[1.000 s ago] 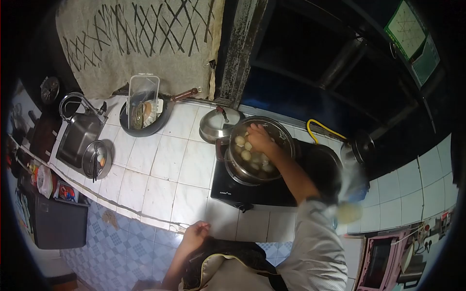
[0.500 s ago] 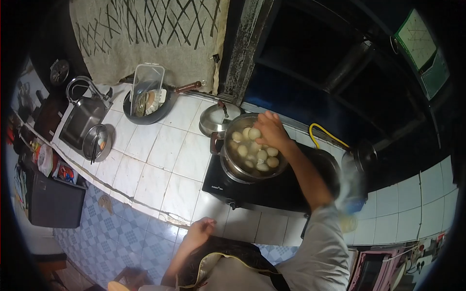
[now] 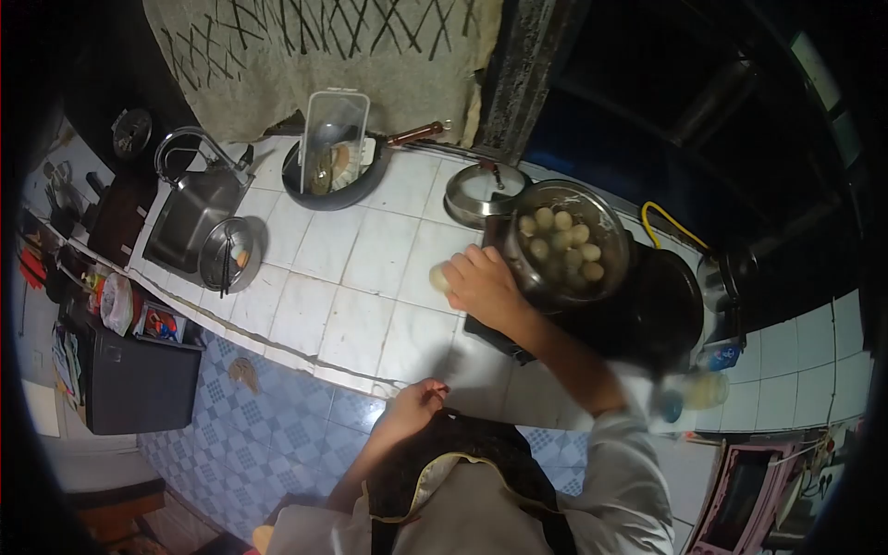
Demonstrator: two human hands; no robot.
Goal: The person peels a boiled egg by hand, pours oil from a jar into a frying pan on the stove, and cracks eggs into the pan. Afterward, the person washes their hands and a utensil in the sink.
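My right hand [image 3: 485,285] is closed on a pale egg [image 3: 441,277] above the white tiled counter, left of the stove. Several more eggs [image 3: 565,221] sit in liquid in a metal pot [image 3: 555,294] on the black stove. The pot stands to the right of this hand, apart from it. My left hand [image 3: 418,407] hovers near the counter's front edge, fingers loosely curled, with nothing seen in them. A metal lid [image 3: 476,198] with a dark handle lies on the counter behind the right hand, left of the pot.
A frying pan [image 3: 347,195] holding a clear plastic container [image 3: 335,106] stands at the back. A metal bowl [image 3: 250,276] with chopsticks and egg-like pieces sits beside the sink [image 3: 190,217]. A yellow hose [image 3: 671,222] runs behind the stove. At right stands a jar [image 3: 708,390].
My right hand has moved from inside the pot out to the left, carrying an egg over the counter. The view has swung left. My left hand stays low near the counter edge.
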